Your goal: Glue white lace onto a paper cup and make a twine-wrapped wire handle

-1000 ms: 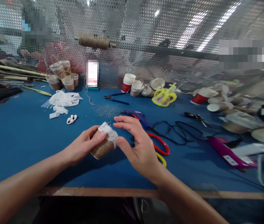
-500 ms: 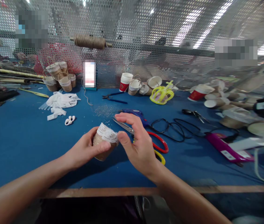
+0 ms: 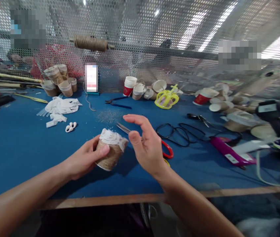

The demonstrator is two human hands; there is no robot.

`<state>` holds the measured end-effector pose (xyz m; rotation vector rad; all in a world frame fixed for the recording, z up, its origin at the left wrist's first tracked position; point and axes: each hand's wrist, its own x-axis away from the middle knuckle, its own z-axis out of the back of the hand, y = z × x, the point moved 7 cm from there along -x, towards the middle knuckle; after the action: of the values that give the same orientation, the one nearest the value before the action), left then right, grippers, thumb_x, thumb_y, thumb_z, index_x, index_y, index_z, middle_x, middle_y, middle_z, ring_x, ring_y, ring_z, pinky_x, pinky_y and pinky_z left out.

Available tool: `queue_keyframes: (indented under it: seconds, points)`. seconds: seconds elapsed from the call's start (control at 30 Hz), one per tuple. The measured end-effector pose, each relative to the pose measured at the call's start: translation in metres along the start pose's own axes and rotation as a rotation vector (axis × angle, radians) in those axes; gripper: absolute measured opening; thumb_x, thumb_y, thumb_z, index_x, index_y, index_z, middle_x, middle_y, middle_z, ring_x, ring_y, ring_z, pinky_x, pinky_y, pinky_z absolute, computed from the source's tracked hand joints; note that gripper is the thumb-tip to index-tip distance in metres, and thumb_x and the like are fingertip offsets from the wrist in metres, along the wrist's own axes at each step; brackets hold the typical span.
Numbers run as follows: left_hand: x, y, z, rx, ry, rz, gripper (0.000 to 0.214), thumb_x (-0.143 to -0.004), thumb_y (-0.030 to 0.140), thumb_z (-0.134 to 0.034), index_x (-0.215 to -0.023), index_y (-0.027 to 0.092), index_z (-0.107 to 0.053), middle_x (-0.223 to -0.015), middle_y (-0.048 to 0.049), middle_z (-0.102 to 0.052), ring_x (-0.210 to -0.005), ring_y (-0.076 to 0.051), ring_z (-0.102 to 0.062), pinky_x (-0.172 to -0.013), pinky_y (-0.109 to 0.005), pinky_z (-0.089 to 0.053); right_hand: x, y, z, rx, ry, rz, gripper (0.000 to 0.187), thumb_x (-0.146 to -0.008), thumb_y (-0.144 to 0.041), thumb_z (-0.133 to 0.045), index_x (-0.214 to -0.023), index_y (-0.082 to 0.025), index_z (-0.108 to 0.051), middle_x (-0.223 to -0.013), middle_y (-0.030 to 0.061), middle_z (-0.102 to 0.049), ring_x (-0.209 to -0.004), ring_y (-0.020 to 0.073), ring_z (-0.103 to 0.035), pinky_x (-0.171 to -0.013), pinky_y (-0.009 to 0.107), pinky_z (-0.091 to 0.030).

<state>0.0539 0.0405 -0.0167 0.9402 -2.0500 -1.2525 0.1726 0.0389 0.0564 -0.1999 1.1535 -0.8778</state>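
Blue table (image 3: 31,148) | left fingers (image 3: 102,151) grip twine-wrapped cup (image 3: 112,155) | right fingers (image 3: 138,120) parted

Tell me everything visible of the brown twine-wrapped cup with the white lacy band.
The brown cup, wrapped in what looks like twine, narrows toward a pale-edged base. White lace-like trim covers its wider end. It is tilted, gripped by the left hand over the blue tabletop, thumb against its side; the right hand looks apart. Its inside is hidden.

Left hand (image 3: 87,158) grips tilted twine-wrapped cup (image 3: 110,158), white lace band (image 3: 111,137) round its rim. Right hand (image 3: 148,146) loosely curved beside it, scissors (image 3: 169,150) partly hidden behind. White fabric heap (image 3: 62,105) on blue desk (image 3: 26,158).
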Motion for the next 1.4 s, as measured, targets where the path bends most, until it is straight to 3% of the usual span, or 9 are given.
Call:
queue_keyframes:
  seconds: [0.4,0.6,0.73,0.83,0.97,1.03,1.17,1.27,1.4]
  points:
    - [0.003,-0.003,-0.004,0.153,-0.070,0.105,0.050,-0.073,0.048,-0.061,-0.108,0.014,-0.052,-0.098,-0.0140,-0.063,-0.087,-0.024,-0.062,-0.077,-0.039,-0.050,-0.001,-0.001,-0.003,0.080,-0.042,0.048,0.029,-0.087,-0.043,-0.042,-0.098,-0.020,-0.054,-0.104,0.0103,-0.060,-0.102,0.0212,-0.053,-0.090,0.043,-0.042]
    - [0.003,-0.003,-0.003,0.180,-0.098,0.115,0.048,-0.071,0.048,-0.063,-0.104,0.015,-0.055,-0.098,-0.0140,-0.063,-0.087,-0.025,-0.062,-0.077,-0.040,-0.050,0.000,0.001,-0.006,0.077,-0.076,0.031,0.032,-0.087,-0.045,-0.039,-0.103,-0.021,-0.052,-0.106,0.0102,-0.059,-0.104,0.0220,-0.052,-0.090,0.043,-0.041]
    - [0.004,-0.001,-0.003,0.198,-0.091,0.100,0.050,-0.069,0.049,-0.065,-0.105,0.016,-0.056,-0.099,-0.0131,-0.063,-0.089,-0.024,-0.062,-0.080,-0.039,-0.049,0.002,0.003,-0.004,0.048,-0.020,0.001,0.036,-0.089,-0.046,-0.033,-0.107,-0.020,-0.050,-0.109,0.0108,-0.057,-0.104,0.0214,-0.051,-0.091,0.043,-0.041]
    - [0.004,-0.002,-0.006,0.156,-0.116,0.093,0.053,-0.069,0.051,-0.064,-0.106,0.014,-0.055,-0.099,-0.0148,-0.063,-0.090,-0.025,-0.062,-0.080,-0.040,-0.049,0.002,0.005,-0.010,0.046,-0.094,-0.018,0.039,-0.089,-0.046,-0.034,-0.109,-0.017,-0.049,-0.111,0.0123,-0.056,-0.107,0.0211,-0.049,-0.093,0.042,-0.040]
    - [0.002,0.008,0.005,-0.016,0.026,-0.088,0.063,-0.065,0.046,-0.069,-0.114,0.014,-0.048,-0.111,-0.0153,-0.059,-0.102,-0.027,-0.056,-0.086,-0.040,-0.045,0.002,0.016,-0.004,-0.065,-0.034,-0.194,0.042,-0.090,-0.048,-0.029,-0.111,-0.018,-0.050,-0.116,0.0117,-0.055,-0.109,0.0202,-0.051,-0.095,0.042,-0.040]
    - [0.003,0.017,0.014,-0.170,0.161,-0.199,0.069,-0.061,0.041,-0.074,-0.118,0.016,-0.044,-0.117,-0.0136,-0.056,-0.107,-0.027,-0.053,-0.090,-0.039,-0.042,0.004,0.017,-0.010,-0.136,-0.116,-0.241,0.046,-0.088,-0.051,-0.029,-0.114,-0.018,-0.048,-0.119,0.0121,-0.055,-0.110,0.0208,-0.052,-0.094,0.043,-0.042]
    - [0.006,0.026,0.023,-0.383,0.340,-0.308,0.073,-0.059,0.038,-0.073,-0.121,0.018,-0.038,-0.118,-0.0116,-0.055,-0.106,-0.026,-0.052,-0.090,-0.040,-0.042,0.012,0.006,-0.029,-0.136,-0.325,-0.164,0.066,-0.079,-0.062,-0.039,-0.126,-0.016,-0.038,-0.130,0.0174,-0.045,-0.120,0.0271,-0.043,-0.098,0.049,-0.037]
    - [0.006,0.026,0.022,-0.456,0.353,-0.386,0.071,-0.063,0.040,-0.070,-0.122,0.018,-0.035,-0.122,-0.0116,-0.051,-0.110,-0.025,-0.050,-0.094,-0.040,-0.040,0.019,0.003,-0.038,-0.077,-0.363,-0.155,0.075,-0.077,-0.062,-0.044,-0.131,-0.011,-0.029,-0.135,0.0211,-0.038,-0.126,0.0294,-0.035,-0.102,0.051,-0.032]
    - [0.006,0.020,0.016,-0.582,0.279,-0.449,0.061,-0.073,0.036,-0.062,-0.123,0.018,-0.033,-0.125,-0.0119,-0.047,-0.115,-0.024,-0.044,-0.099,-0.037,-0.035,0.023,0.003,-0.044,-0.035,-0.379,-0.166,0.068,-0.082,-0.050,-0.045,-0.132,-0.008,-0.025,-0.135,0.0221,-0.037,-0.128,0.0270,-0.033,-0.104,0.048,-0.030]
